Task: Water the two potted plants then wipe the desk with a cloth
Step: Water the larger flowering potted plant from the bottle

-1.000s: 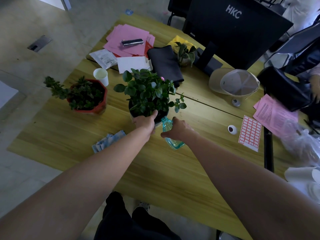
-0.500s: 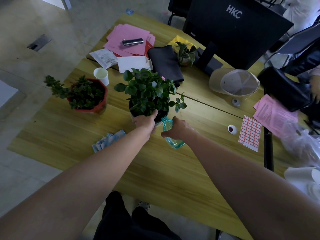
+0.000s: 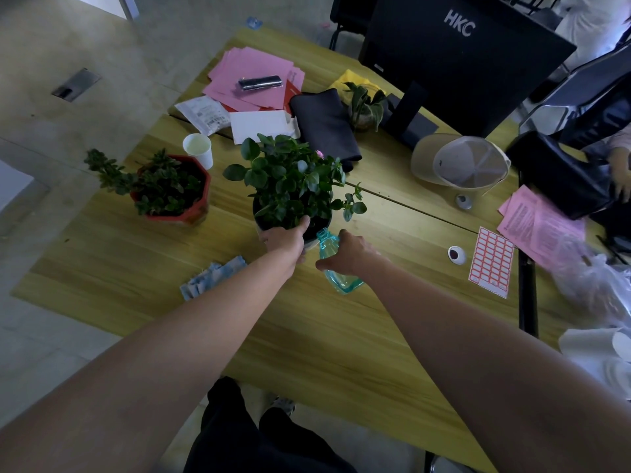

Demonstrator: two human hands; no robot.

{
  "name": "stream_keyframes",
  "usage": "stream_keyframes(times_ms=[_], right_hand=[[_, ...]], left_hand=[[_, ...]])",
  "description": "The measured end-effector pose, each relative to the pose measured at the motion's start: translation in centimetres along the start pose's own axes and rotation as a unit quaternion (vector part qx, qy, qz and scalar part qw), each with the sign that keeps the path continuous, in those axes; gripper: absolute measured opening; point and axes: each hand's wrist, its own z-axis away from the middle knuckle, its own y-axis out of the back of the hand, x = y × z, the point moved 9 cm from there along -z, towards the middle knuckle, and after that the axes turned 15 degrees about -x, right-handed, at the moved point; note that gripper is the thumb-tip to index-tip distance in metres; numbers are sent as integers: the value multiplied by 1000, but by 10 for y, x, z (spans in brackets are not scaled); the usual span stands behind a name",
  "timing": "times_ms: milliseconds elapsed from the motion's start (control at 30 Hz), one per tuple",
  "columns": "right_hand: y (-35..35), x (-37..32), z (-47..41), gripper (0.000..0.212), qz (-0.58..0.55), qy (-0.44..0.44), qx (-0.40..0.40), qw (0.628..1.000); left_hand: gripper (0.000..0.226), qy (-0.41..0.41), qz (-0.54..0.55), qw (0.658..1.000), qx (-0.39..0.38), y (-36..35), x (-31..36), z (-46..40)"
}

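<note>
Long yellow-green wooden desk [image 3: 341, 336] fills the view. Black HKC monitor [image 3: 461, 59] stands at the desk's far edge. Leafy green plant in a round black pot [image 3: 290, 189] sits mid-desk; take it as the landmark. Left of that pot, apart from it, a bushy plant in an octagonal red pot [image 3: 170, 189]. Behind the black pot, a folded dark grey fabric pouch [image 3: 324, 126] and loose pink paper sheets [image 3: 252, 76]. Right of it, well apart, an upturned beige cap [image 3: 461, 162]. Left hand [image 3: 286, 238] grips the black pot's near rim, thumb hooked over the edge into the leaves. Right hand [image 3: 348, 252] is wrapped around a clear teal plastic water bottle [image 3: 336, 268], tilted, neck pointing at the black pot's near-right rim, just beside the left hand. Crumpled blue-white cloth [image 3: 211, 279] lies on the desk near-left of the black pot, beside the left forearm, untouched. White paper cup [image 3: 198, 148] stands behind the red pot.
</note>
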Motion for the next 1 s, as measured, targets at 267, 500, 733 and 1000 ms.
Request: stream_keyframes(times_ms=[267,500,733,1000], right_hand=[[1,0,0,74,-1,1,-1,1000],[-1,0,-2,74,-6,4,-2,1000],[-1,0,-2,73,-9,3,-3,1000],[-2,1,-4,75,-16,6,-1,1000]], left_hand=[[88,-1,0,1000,0,-1,2,4],[89,-3,5,1000,-3,-1,1,6],[88,0,6,1000,-4,-1,1,7],[87,2,11,1000,-1,-1,1,6]])
